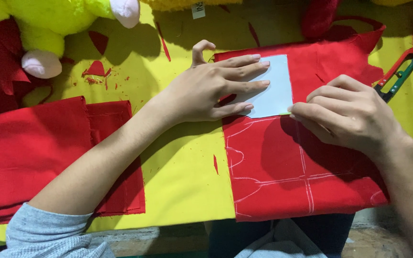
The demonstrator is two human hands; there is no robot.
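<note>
A yellow cloth (pixel 182 172) covers my work surface, littered with small red scraps (pixel 95 69) up toward eleven o'clock. In front of me, from the centre out to four o'clock, lies the red fabric (pixel 283 181) I am marking. My left hand (pixel 211 88) lies flat and spread, fingers apart, pressing a pale blue card template (pixel 277 91) onto the fabric at about one o'clock. My right hand (pixel 347 114) sits just beside the template's lower right corner, fingers pinched together as if on a bit of chalk, though the chalk itself is too hidden to make out.

White chalk lines (pixel 304 179) already cross the lower half of the fabric: straight strokes, a crossing and some curved outlines near the left edge, so I judge a good share of the marking is done. The piece under the template looks only partly traced, and none of it seems cut.

At nine o'clock rests a stack of folded red fabric (pixel 48 153). A yellow plush toy (pixel 48 24) sits at eleven, and red-and-green snips (pixel 400 74) lie at two o'clock, untouched.
</note>
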